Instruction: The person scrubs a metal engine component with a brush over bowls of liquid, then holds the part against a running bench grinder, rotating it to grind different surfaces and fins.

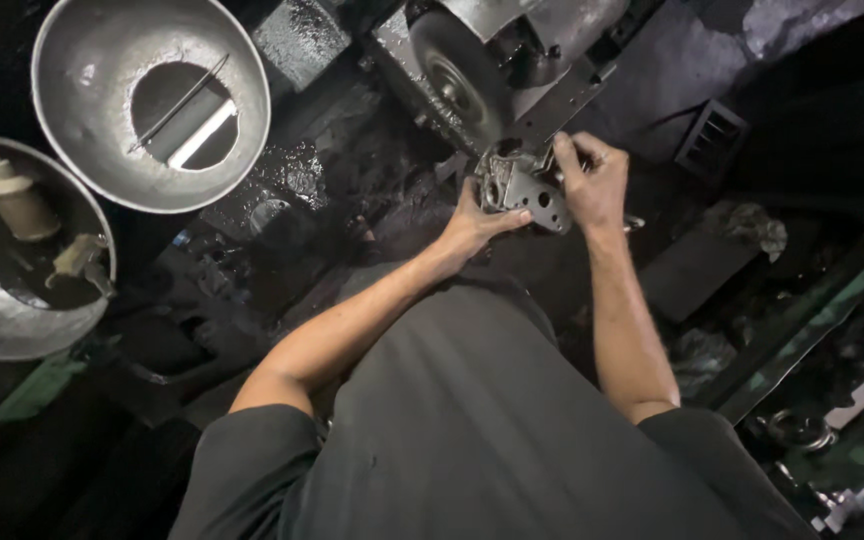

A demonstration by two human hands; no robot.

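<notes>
Both hands gripped a grey metal bracket [530,195] with holes. The left hand [472,225] clasped its near-left end from below; the right hand [592,180] curled over its far-right end, fingers pressed on it. The bracket's long axis ran from upper left to lower right, its upper end against a grinding wheel [457,80]. Two metal bowls [92,110] sat well apart at left.

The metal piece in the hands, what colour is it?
Dull silver-grey, with small dark holes. The metal piece shows best in the head view.
</notes>
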